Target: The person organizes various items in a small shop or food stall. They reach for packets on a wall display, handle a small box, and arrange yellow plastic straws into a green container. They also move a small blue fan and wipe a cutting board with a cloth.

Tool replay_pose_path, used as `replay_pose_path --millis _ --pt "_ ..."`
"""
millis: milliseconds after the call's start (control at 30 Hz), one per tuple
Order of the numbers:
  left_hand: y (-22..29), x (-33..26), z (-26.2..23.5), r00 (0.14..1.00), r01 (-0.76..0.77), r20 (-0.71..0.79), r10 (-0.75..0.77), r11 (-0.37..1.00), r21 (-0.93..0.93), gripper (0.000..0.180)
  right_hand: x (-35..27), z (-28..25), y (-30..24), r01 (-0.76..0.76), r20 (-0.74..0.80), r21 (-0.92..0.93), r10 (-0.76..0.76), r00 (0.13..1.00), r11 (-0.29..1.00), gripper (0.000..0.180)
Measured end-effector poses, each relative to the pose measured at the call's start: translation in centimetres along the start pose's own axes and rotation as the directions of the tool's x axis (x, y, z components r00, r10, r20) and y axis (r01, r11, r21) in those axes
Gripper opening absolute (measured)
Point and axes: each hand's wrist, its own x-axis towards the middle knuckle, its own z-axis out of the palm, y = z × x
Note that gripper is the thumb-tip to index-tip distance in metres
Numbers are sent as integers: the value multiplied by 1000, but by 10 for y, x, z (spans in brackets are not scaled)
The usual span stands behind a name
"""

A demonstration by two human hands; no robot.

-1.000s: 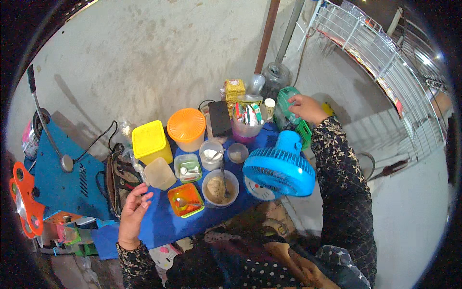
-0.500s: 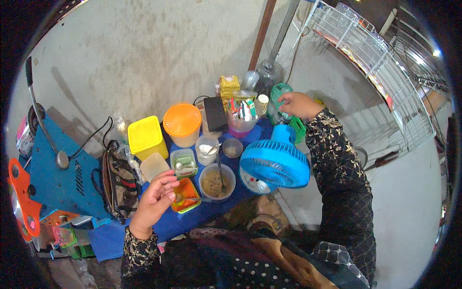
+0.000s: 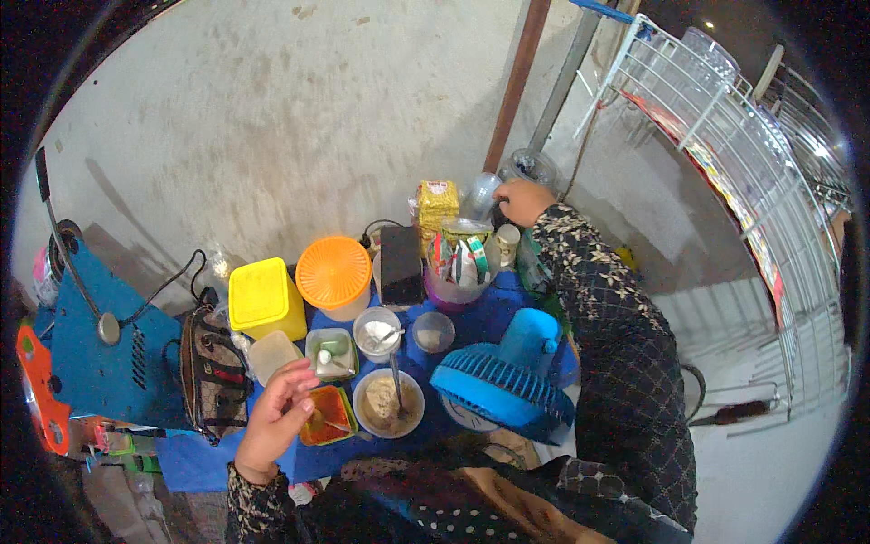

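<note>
The left hand (image 3: 276,419) is loosely open, empty, orange tub (image 3: 326,428) just right; right hand's (image 3: 526,201) fingers curl, grip unclear, cup (image 3: 481,191) just left.

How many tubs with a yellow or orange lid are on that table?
2: a square yellow tub beyond the left hand, and a round orange-lidded tub just right of it. Others could be hidden.
</note>
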Motion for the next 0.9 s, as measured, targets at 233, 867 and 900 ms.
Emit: replay_pose_path --millis 233,867,900 --pt "-9 -31 -18 956 139 -268 -122 989 44 36 58 47 -3 -176 76 -42 179 981 983 58" --pt "-17 -47 -23 958 163 -238 -160 987 -7 36 48 46 20 -95 47 -3 95 994 996 63" --pt "-17 -48 -24 959 156 -239 -153 988 -5 36 45 42 18 -134 87 -3 134 987 991 63"
